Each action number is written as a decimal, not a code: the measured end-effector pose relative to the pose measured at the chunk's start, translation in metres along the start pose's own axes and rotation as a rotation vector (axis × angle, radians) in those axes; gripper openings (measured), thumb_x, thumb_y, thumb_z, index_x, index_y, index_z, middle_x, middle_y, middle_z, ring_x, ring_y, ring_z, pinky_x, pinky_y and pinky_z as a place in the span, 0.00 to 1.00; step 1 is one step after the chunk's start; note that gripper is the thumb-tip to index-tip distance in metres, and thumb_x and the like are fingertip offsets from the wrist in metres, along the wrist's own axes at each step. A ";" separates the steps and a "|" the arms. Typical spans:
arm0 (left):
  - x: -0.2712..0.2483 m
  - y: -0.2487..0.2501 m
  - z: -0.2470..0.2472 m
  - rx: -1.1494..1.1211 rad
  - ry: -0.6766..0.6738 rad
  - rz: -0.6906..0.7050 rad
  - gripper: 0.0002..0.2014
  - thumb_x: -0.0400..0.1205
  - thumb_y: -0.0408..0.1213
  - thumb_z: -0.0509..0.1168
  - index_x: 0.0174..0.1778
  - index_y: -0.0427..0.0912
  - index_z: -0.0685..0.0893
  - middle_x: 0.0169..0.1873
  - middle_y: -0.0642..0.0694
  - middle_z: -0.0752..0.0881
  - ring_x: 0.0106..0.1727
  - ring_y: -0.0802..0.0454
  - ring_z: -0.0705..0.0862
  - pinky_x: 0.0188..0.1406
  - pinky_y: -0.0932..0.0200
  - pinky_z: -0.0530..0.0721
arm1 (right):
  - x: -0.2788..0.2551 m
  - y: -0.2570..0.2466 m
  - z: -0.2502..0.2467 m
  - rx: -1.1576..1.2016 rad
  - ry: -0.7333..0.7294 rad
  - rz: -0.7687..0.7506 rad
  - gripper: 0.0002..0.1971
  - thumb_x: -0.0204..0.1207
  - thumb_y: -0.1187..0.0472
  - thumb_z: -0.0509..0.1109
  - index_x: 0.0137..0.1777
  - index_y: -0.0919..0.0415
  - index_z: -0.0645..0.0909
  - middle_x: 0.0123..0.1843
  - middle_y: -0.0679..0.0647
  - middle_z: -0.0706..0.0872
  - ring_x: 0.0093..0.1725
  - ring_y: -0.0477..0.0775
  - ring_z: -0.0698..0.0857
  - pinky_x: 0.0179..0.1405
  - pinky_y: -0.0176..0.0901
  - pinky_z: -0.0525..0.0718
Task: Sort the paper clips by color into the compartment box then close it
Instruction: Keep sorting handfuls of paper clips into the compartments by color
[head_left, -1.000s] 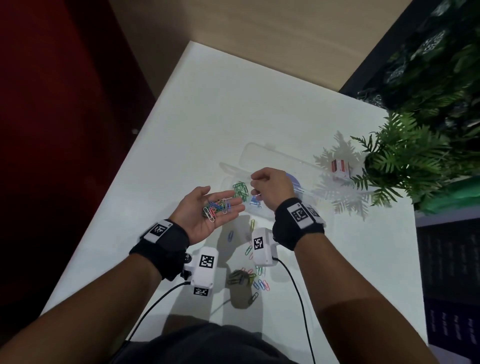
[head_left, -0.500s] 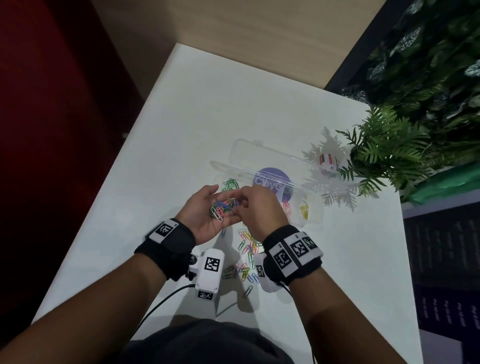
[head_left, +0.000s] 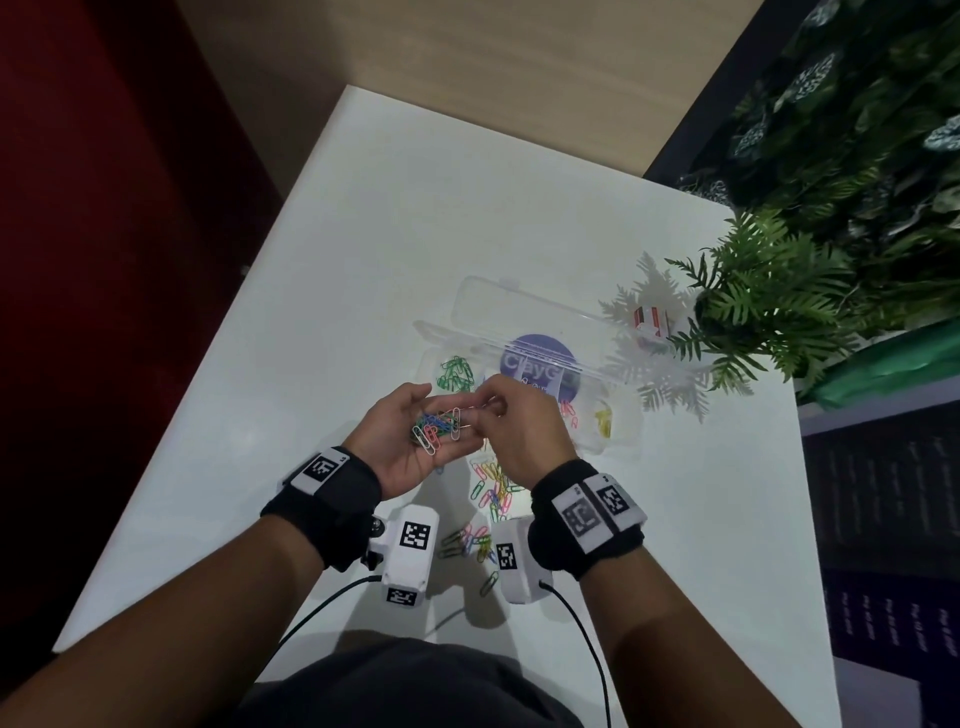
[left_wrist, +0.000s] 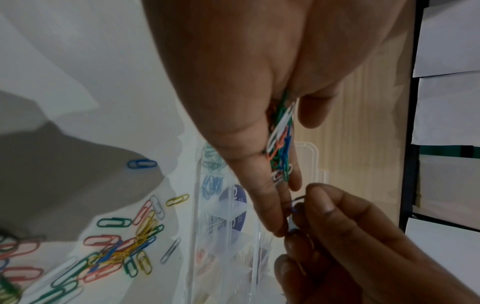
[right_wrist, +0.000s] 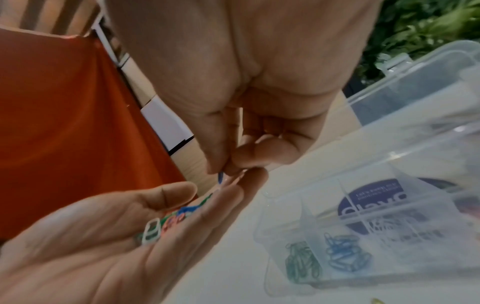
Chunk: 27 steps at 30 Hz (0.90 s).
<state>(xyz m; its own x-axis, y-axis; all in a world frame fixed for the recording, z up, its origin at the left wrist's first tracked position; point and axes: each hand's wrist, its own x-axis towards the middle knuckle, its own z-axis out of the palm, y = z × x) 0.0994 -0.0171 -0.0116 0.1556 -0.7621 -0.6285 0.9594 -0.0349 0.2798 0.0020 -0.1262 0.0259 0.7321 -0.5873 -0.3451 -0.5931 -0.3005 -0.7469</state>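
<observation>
My left hand (head_left: 415, 421) lies palm up in front of the box, carrying a heap of mixed-colour paper clips (head_left: 436, 427) on flat fingers. At its fingertips my right hand (head_left: 492, 410) pinches a blue paper clip (right_wrist: 221, 178) between thumb and forefinger; the same blue clip (left_wrist: 293, 207) shows in the left wrist view. The clear compartment box (head_left: 621, 434) stands open just beyond the hands, its lid (head_left: 519, 306) laid back. Green clips (right_wrist: 301, 261) and blue clips (right_wrist: 345, 257) fill its two leftmost compartments. Pink and yellow ones lie further right.
A loose pile of coloured clips (head_left: 493, 491) lies on the white table (head_left: 337, 312) under my wrists, with more clips (head_left: 470, 543) nearer my body. A fern (head_left: 769, 312) and a small red-and-white object (head_left: 652, 318) stand at the right, behind the box. Cables trail off the front edge.
My right hand came back from the box to the left palm and took a blue clip between its fingertips. The left hand stayed palm up with its heap.
</observation>
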 end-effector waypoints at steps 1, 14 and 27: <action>0.001 0.000 0.000 0.007 0.011 -0.001 0.25 0.86 0.42 0.50 0.65 0.23 0.78 0.61 0.25 0.83 0.55 0.33 0.87 0.60 0.43 0.83 | 0.002 0.002 -0.004 0.020 0.021 0.008 0.03 0.77 0.68 0.67 0.44 0.60 0.80 0.30 0.43 0.81 0.27 0.33 0.81 0.27 0.23 0.75; 0.005 0.008 -0.001 -0.019 0.026 -0.022 0.24 0.85 0.42 0.52 0.64 0.25 0.79 0.61 0.25 0.83 0.56 0.29 0.86 0.54 0.42 0.86 | 0.073 0.027 -0.013 -0.108 0.131 0.230 0.05 0.76 0.61 0.67 0.48 0.54 0.84 0.43 0.50 0.84 0.46 0.56 0.86 0.48 0.45 0.83; 0.014 0.007 0.000 0.029 0.016 -0.011 0.23 0.86 0.41 0.50 0.65 0.26 0.78 0.47 0.30 0.88 0.47 0.39 0.88 0.61 0.40 0.82 | 0.026 -0.006 0.003 -0.298 -0.094 -0.095 0.07 0.74 0.61 0.71 0.50 0.58 0.88 0.38 0.47 0.77 0.41 0.49 0.82 0.41 0.43 0.82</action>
<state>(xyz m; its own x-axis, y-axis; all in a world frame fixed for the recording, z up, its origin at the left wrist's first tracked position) 0.1083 -0.0274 -0.0186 0.1494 -0.7509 -0.6432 0.9538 -0.0620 0.2939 0.0259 -0.1376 0.0197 0.8085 -0.4785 -0.3426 -0.5823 -0.5659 -0.5837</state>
